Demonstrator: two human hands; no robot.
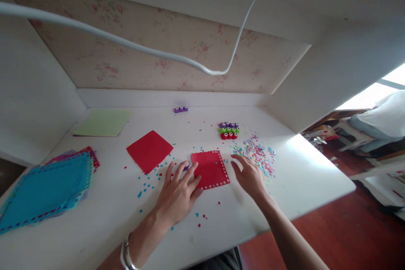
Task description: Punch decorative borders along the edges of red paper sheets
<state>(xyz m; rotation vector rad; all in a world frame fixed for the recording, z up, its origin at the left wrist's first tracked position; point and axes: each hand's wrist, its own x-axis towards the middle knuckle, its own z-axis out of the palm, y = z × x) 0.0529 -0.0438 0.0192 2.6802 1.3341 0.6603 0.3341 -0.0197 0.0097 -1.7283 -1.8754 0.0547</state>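
A square of red paper (211, 169) with small punched holes along its edges lies on the white table. My left hand (179, 192) rests over its left edge, fingers spread, with fingertips on the paper. A small purple craft punch (186, 167) shows between those fingers at the paper's left edge, partly hidden by them. My right hand (251, 177) hovers just beyond the paper's right edge, thumb and fingers apart and curved, holding nothing visible. Left of the punch lies a second red paper square (149, 151), turned like a diamond, without visible holes.
Punches in purple, green and red (229, 130) stand in rows behind the paper; three purple punches (181, 109) sit farther back. Confetti (257, 154) is heaped at right. Blue hole-edged sheets (50, 190) and pale green paper (103, 122) lie left. A white cable (133, 45) hangs across.
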